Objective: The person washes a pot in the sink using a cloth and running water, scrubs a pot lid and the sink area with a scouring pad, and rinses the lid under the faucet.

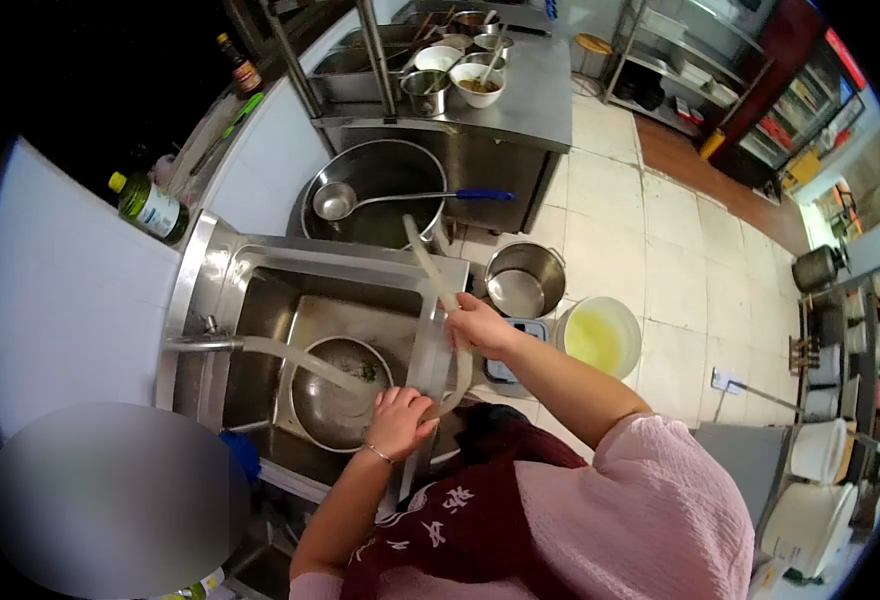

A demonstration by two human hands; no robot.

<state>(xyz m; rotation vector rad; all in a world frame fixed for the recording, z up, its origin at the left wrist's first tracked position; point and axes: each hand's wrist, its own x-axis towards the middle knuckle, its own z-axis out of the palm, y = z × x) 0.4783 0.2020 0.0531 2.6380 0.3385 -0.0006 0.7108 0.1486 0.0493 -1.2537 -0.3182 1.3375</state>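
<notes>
A pale translucent hose runs from the faucet across the sink. My left hand is closed over the hose at the sink's front edge. Beyond it the hose bends, and my right hand grips it farther along. Its free end points up toward a large metal pot, near the rim. A ladle with a blue handle lies across that pot. Under the hose, in the sink, sits a round metal bowl with green scraps inside.
On the floor stand a smaller metal pot and a white bucket of yellowish liquid. A steel counter holds bowls and containers. Bottles line the ledge at left. Shelving is at the back.
</notes>
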